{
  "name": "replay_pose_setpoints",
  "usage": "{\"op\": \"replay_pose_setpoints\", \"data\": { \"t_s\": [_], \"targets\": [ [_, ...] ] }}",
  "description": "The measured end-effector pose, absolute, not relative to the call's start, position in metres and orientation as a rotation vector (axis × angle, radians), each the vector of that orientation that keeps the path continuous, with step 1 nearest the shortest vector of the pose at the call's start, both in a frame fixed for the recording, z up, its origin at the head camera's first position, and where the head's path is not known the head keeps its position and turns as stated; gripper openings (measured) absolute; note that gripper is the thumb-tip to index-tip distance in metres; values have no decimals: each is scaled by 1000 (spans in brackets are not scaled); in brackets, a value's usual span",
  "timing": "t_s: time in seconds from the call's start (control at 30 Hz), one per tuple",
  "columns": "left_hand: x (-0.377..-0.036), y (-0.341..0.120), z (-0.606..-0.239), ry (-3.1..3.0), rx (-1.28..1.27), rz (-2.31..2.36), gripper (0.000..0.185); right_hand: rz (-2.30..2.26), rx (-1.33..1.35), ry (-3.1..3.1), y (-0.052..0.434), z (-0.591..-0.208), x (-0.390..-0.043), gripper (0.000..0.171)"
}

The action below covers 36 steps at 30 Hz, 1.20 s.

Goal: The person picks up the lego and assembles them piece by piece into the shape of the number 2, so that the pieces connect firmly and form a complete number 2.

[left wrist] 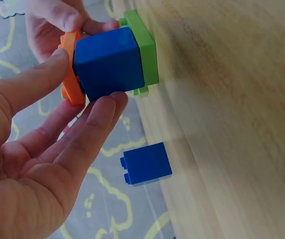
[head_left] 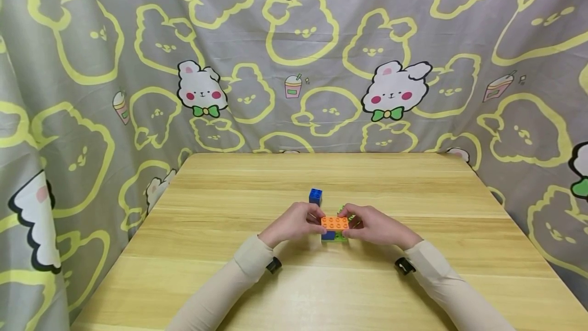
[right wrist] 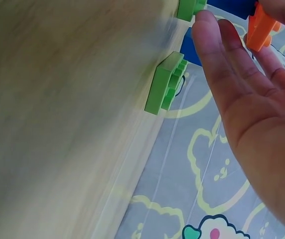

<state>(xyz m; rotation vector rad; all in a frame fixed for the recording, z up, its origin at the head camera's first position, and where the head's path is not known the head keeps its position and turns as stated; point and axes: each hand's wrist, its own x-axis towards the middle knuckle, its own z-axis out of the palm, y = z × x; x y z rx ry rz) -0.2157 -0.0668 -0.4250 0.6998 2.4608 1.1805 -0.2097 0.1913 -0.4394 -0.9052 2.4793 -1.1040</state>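
Both hands hold a flat orange brick (head_left: 335,223) by its two ends. The left hand (head_left: 297,222) has its thumb on the orange edge and fingertips against the blue block (left wrist: 110,62) beneath. On the other end, the right hand (head_left: 374,225) pinches the orange brick with thumb and fingers. A green plate brick (left wrist: 146,50) lies under the blue block, low on the table. In the left wrist view a slim seam shows between orange and blue.
A separate blue block (head_left: 315,196) stands upright on the wooden table (head_left: 294,290), beyond the left hand. Another green brick (right wrist: 165,82) sits beyond the right hand, which partly hides it in the head view. A patterned curtain (head_left: 321,111) hangs behind the table.
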Motion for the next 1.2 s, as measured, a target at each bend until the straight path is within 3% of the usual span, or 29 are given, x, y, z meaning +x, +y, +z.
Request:
{"op": "replay_pose_setpoints", "data": {
  "t_s": [1.2],
  "targets": [
    [-219,-69,-426,2415,715,1223,24,-1096,-904,2457,191,-440,-211,26]
  ]
}}
